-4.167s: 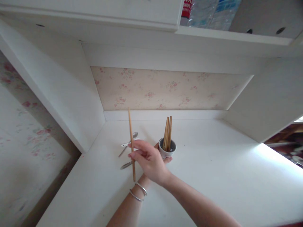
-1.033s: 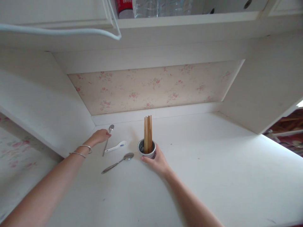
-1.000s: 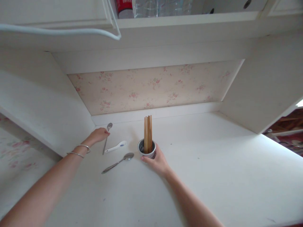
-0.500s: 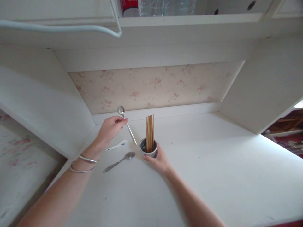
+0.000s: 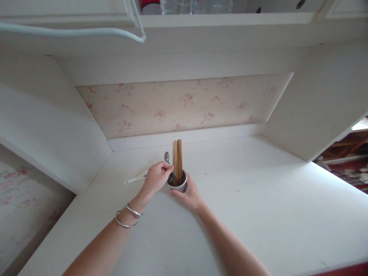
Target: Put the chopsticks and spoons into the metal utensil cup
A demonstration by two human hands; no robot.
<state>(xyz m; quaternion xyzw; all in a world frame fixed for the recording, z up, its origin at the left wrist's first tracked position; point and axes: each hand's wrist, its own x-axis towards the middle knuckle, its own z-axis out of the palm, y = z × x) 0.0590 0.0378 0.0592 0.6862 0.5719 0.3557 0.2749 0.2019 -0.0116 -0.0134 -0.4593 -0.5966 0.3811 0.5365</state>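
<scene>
My left hand [image 5: 157, 177] is closed, pinching a long-handled metal spoon [image 5: 166, 156] with its bowl up. The spoon's handle slants down into a round metal utensil holder [image 5: 181, 188] with holes in its bottom. Several wooden chopsticks [image 5: 178, 157] stand upright in that holder. My right hand [image 5: 190, 194] wraps round the holder's near right side. A white ceramic spoon [image 5: 135, 179] lies on the counter beside my left hand, its bowl end partly hidden. The other metal spoon, seen earlier on the counter, is out of sight behind my left hand and forearm.
The white counter [image 5: 244, 214] has a raised back edge under a flowered wall panel [image 5: 186, 103]. White side panels close it in on the left and right. Above, a white cable [image 5: 71, 32] hangs before a cabinet shelf with clear plastic bottles [image 5: 176, 7].
My left hand has moved right with the long-handled spoon, and the handle's end has gone into the holder among the chopsticks. My right hand still grips the holder. The view has shifted slightly.
</scene>
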